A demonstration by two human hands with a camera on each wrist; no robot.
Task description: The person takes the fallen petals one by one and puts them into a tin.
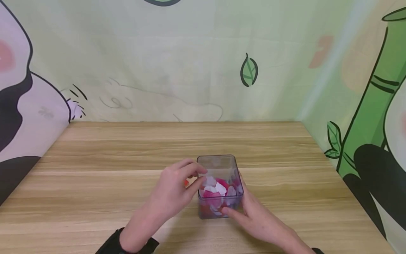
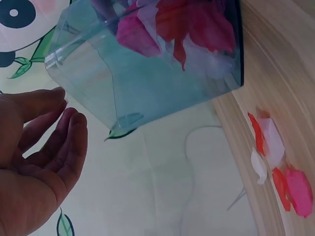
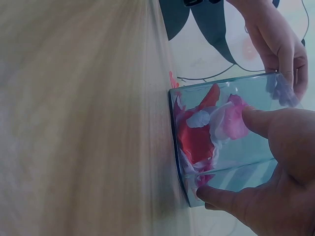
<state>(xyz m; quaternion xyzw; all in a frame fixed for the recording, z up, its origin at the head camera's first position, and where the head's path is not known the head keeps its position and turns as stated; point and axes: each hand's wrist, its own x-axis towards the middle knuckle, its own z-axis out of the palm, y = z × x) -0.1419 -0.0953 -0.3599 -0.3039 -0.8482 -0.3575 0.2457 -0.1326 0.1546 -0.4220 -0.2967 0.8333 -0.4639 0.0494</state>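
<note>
A clear, dark-tinted plastic box (image 1: 219, 163) stands on the table, partly filled with pink, red and white petals (image 1: 219, 188). My right hand (image 1: 250, 213) grips its right side, thumb on the near wall and fingers around the far side. In the right wrist view that thumb and a finger (image 3: 221, 196) press the box wall. My left hand (image 1: 176, 187) is at the left rim, fingertips over the opening, loosely curled. In the left wrist view nothing clear shows between the left hand's (image 2: 44, 142) thumb and fingers. A pale petal lies close under its fingertips.
Several loose petals (image 2: 298, 191), red, pink and white, lie on the wooden table (image 1: 95, 197) left of the box; the left hand mostly hides them in the head view. A printed cloth (image 1: 190, 70) with pandas and bamboo hangs behind the table.
</note>
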